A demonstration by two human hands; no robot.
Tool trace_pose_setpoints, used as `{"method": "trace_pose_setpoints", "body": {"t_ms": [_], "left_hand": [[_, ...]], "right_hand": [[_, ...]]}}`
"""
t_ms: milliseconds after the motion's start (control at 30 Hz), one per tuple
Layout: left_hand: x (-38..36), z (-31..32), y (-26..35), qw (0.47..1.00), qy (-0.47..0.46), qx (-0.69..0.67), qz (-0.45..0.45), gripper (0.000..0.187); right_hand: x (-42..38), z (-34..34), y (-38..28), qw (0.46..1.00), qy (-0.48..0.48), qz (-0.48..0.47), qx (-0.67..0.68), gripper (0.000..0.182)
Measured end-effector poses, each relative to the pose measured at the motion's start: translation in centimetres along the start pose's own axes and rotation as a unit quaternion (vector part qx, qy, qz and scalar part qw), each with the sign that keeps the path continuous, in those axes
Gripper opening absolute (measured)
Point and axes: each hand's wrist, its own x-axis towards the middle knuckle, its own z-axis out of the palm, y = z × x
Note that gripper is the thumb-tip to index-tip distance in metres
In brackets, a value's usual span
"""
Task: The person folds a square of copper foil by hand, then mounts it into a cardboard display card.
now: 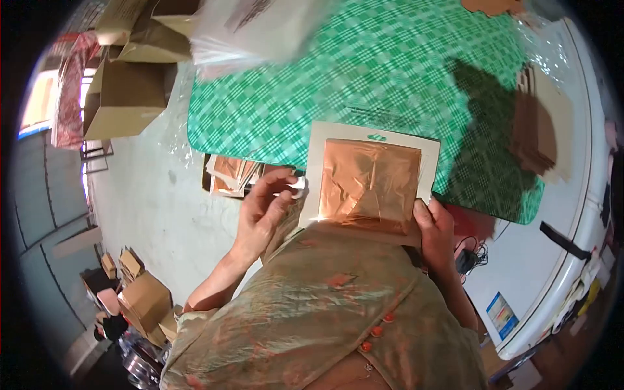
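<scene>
A flat white card frame (pixel 314 159) with a hanger slot at its top edge surrounds a shiny copper-coloured foil panel (pixel 370 179). It is in front of my torso, at the near edge of the green checked table. My right hand (pixel 437 227) grips its lower right edge, thumb on the front. Beside its left edge is my left hand (pixel 263 211), with thumb and forefinger curled around a small white piece (pixel 299 184). I cannot make out exactly what that piece is.
Left of the green checked tablecloth (pixel 260 104) stand cardboard boxes (pixel 127 97). A blurred stack of clear plastic bags (pixel 253 32) lies at the back. Below the table edge sits a box of copper-coloured cards (pixel 229 174). Brown card pieces (pixel 536 123) are stacked at the right.
</scene>
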Motion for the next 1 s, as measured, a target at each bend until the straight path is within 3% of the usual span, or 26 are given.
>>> {"method": "trace_pose_setpoints", "body": {"t_ms": [133,233,333,433,567,633,767,867,1000], "left_hand": [[0.0,1.6,-0.8,0.973,0.024,-0.19,-0.129,0.041],[0.9,2.9,-0.2,0.968,0.021,-0.224,-0.112,0.032],[0.4,1.3,-2.2,0.976,-0.038,-0.177,-0.123,0.028],[0.5,0.3,-2.2,0.976,-0.052,-0.15,-0.152,0.023],[1.0,0.0,-1.0,0.97,-0.092,-0.179,-0.137,0.036],[1.2,0.8,-1.0,0.975,-0.084,-0.178,-0.105,0.044],[1.3,-0.2,-0.9,0.971,-0.169,-0.118,-0.123,0.048],[1.3,1.3,1.6,0.975,-0.123,-0.135,-0.124,0.045],[1.4,0.4,0.3,0.976,-0.136,-0.1,-0.136,0.036]], "right_hand": [[0.4,0.2,0.6,0.997,-0.031,-0.02,-0.061,0.029],[1.0,-0.2,2.8,0.992,-0.03,-0.055,-0.113,0.037],[1.0,-0.6,1.3,0.991,-0.035,-0.04,-0.123,0.041],[0.6,-0.9,0.8,0.989,-0.049,-0.048,-0.129,0.033],[-0.4,-0.8,0.5,0.996,-0.081,-0.021,-0.04,0.023],[-0.8,-0.7,0.6,0.996,-0.081,-0.021,0.021,0.029],[-1.2,-0.9,1.4,0.994,-0.076,-0.037,0.068,0.035],[-1.4,-0.4,0.8,0.994,-0.053,-0.032,0.092,0.031],[-1.1,-1.1,2.7,0.993,-0.061,-0.026,0.097,0.021]]}}
